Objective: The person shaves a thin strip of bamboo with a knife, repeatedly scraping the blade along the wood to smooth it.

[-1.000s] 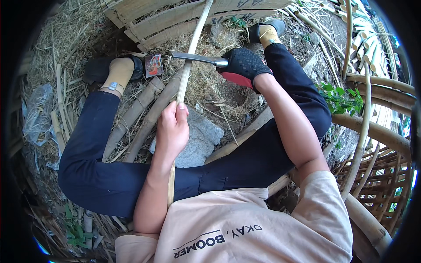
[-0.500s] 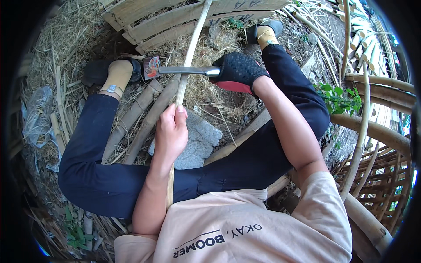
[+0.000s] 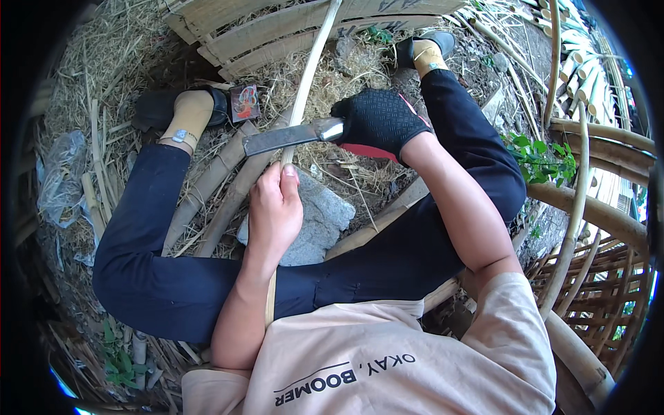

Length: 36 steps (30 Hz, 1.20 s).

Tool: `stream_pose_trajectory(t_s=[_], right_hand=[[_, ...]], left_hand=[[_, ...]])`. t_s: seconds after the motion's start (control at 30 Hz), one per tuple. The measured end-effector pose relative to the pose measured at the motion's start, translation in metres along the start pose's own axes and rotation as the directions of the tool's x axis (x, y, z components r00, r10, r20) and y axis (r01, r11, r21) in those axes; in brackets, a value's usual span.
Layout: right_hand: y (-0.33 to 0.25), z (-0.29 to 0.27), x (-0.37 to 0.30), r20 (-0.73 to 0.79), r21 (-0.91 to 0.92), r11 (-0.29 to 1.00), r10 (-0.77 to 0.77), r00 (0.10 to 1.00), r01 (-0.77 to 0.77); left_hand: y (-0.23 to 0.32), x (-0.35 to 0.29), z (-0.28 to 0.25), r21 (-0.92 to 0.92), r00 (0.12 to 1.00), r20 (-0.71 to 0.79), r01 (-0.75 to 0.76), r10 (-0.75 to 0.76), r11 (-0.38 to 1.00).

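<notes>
My bare left hand is closed around a long pale bamboo strip. The strip runs from my lap, past my forearm, up beyond the top of the view. In a black and red glove, my right hand grips the handle of a broad-bladed knife. Its flat blade lies across the strip just above my left hand, pointing left. A grey stone block sits below and behind my left hand, between my legs.
A slatted wooden crate stands ahead. Bamboo poles lie by my left leg, with a small red packet near the shoe. Crumpled clear plastic is at far left. On the right are a bamboo frame and a woven basket.
The knife has slid down along the strip toward my left hand, and its blade has tilted so that its flat side shows. My left hand keeps its hold.
</notes>
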State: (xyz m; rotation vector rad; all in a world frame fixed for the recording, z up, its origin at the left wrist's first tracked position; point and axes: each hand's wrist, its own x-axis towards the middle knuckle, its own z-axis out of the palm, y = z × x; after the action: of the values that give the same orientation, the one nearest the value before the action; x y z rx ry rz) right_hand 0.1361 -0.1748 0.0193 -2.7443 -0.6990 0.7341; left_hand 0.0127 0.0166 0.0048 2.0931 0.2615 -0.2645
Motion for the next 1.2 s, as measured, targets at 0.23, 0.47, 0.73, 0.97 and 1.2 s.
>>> stream_pose_trajectory(t_s=[0.23,0.47,0.73,0.97,1.2], right_hand=[[0.0,0.009,-0.012,-0.184,0.011,0.998,-0.063,0.981,0.066],[-0.01,0.022,0.001,-0.122,0.052,0.998,-0.031,0.992,0.038],[-0.002,0.019,0.012,-0.115,0.005,1.0,0.026,0.993,-0.026],[0.042,0.011,0.021,-0.205,0.08,0.979,0.2,0.958,-0.188],[0.015,0.014,0.015,-0.164,0.126,0.984,0.149,0.975,-0.129]], left_hand=[[0.001,-0.002,-0.004,0.115,0.994,-0.112,-0.005,0.018,0.993],[-0.001,-0.003,-0.001,0.196,0.988,-0.148,-0.014,0.044,0.981],[0.0,-0.003,-0.001,0.224,0.988,-0.144,-0.015,0.048,0.974],[0.01,-0.005,-0.004,0.19,0.996,-0.09,0.028,-0.011,0.981],[-0.001,-0.004,-0.006,0.165,0.994,-0.111,0.017,0.002,0.986]])
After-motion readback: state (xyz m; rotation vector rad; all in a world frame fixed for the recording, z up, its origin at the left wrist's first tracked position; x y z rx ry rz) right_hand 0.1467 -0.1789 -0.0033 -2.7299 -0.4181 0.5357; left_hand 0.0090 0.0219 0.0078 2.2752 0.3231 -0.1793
